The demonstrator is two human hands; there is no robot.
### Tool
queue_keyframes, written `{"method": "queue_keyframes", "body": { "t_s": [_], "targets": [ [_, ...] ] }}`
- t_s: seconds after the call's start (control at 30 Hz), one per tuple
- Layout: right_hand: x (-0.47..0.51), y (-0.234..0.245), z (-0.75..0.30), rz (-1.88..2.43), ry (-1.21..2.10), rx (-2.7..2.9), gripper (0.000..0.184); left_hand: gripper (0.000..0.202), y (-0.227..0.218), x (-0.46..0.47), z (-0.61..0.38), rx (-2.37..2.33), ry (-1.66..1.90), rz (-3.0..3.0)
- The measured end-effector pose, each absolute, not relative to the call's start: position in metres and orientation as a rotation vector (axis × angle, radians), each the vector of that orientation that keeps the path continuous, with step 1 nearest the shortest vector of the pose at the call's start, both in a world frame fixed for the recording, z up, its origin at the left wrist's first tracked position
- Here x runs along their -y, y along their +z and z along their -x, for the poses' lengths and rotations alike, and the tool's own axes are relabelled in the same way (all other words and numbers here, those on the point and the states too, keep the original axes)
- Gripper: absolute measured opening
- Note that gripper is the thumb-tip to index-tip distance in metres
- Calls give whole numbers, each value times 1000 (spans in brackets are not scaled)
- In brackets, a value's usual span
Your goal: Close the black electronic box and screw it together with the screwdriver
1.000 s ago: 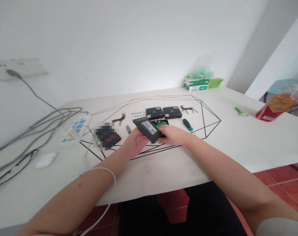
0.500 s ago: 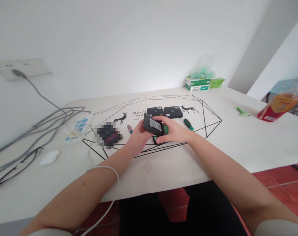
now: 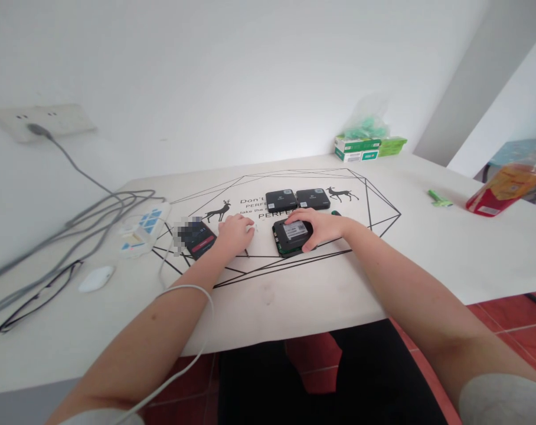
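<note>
A small black device (image 3: 291, 236) with a white label lies flat on the white table (image 3: 427, 254), green circuit board showing at its edge. My right hand (image 3: 319, 227) rests over its right side, fingers and thumb wrapped round the case. My left hand (image 3: 235, 233) has come off the device and lies on the table to its left, fingers curled knuckles-up over the spot where a small tool lay; what is under them is hidden. Two more black boxes (image 3: 281, 199) (image 3: 313, 198) sit side by side just behind.
A phone (image 3: 199, 237) lies left of my left hand. Further left are a power strip (image 3: 144, 227) with grey cables and a white mouse (image 3: 95, 278). Green tissue boxes (image 3: 365, 147) stand at the back; an orange bottle (image 3: 507, 189) and a green item (image 3: 438, 198) lie far right.
The black device, held tilted in both hands above the table, has been set down flat. My left hand let go of it and moved left onto the table; my right hand stays on it.
</note>
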State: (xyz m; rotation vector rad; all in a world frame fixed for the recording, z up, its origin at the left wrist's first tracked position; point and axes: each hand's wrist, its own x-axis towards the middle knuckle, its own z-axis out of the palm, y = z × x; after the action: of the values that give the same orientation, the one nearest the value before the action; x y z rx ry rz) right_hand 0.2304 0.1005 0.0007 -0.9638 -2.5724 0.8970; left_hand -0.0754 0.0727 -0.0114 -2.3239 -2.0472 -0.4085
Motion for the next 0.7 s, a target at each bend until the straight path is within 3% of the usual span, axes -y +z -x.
{"method": "queue_keyframes", "body": {
  "t_s": [0.53,0.7],
  "targets": [
    [-92,4,-217,993,720,2687,98,16,-20,-81,67,1976,-512,2429],
    [-87,6,-214,1002,640,2677,90,12,-18,-79,63,1978,-555,2453]
  ]
}}
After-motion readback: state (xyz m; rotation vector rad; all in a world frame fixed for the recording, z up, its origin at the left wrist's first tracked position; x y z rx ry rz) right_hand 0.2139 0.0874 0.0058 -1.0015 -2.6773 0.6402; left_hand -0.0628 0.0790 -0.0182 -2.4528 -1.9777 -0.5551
